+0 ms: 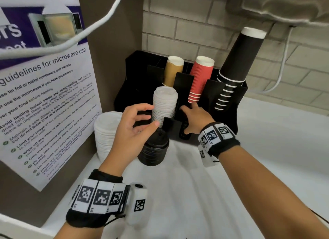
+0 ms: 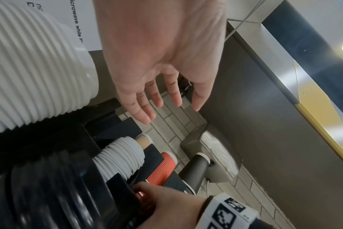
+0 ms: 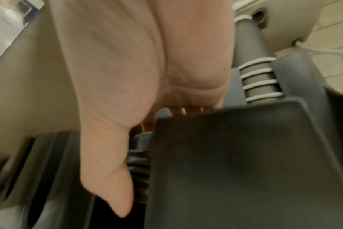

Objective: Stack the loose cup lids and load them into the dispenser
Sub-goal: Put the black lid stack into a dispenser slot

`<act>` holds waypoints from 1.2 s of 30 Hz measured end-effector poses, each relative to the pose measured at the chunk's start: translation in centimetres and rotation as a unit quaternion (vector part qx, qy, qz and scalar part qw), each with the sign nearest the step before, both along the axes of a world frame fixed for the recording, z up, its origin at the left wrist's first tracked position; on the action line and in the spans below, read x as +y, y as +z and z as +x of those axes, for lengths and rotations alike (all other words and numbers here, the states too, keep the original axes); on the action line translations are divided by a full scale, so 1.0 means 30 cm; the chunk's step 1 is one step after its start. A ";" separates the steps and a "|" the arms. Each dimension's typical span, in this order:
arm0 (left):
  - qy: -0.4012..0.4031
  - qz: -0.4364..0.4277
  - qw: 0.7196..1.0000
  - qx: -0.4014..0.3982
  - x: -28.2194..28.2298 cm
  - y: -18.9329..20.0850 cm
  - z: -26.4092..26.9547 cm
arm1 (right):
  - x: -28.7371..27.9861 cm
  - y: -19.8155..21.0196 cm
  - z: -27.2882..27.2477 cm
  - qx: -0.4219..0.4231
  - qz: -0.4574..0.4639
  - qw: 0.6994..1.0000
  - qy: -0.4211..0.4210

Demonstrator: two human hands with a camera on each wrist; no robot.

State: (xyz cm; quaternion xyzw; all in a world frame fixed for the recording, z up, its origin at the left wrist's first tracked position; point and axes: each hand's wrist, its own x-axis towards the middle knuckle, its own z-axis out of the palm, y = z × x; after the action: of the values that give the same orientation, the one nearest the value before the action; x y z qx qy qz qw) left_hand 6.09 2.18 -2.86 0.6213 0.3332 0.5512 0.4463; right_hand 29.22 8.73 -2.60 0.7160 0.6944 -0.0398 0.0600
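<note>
Three cup stacks fill the dispenser (image 1: 238, 100); left hand (image 1: 135, 128) grip empty, right hand (image 1: 195, 119) unclear.

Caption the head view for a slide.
Right hand reaches into black plastic dispenser while open left hand hovers over black lid stack on the counter.

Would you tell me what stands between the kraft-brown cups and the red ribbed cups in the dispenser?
In the head view, a black divider panel of the dispenser stands between the brown cups and the red cups.
</note>
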 end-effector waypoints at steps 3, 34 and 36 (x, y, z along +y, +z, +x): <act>-0.005 -0.002 1.000 0.001 -0.001 -0.006 -0.004 | 0.009 -0.030 -0.014 -0.086 -0.022 0.996 0.003; 0.027 -0.006 1.000 0.007 0.002 0.007 -0.042 | -0.131 -0.067 -0.242 0.281 -0.004 0.956 0.083; 0.030 -0.008 0.999 0.008 0.002 0.005 -0.046 | -0.125 -0.087 -0.251 0.301 -0.004 0.950 0.078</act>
State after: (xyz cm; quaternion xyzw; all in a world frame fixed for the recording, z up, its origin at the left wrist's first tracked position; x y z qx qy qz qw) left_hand 4.72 2.23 -2.73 0.6117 0.3596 0.5564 0.4323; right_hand 21.70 4.98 -5.21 0.6143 0.7334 -0.2520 -0.1459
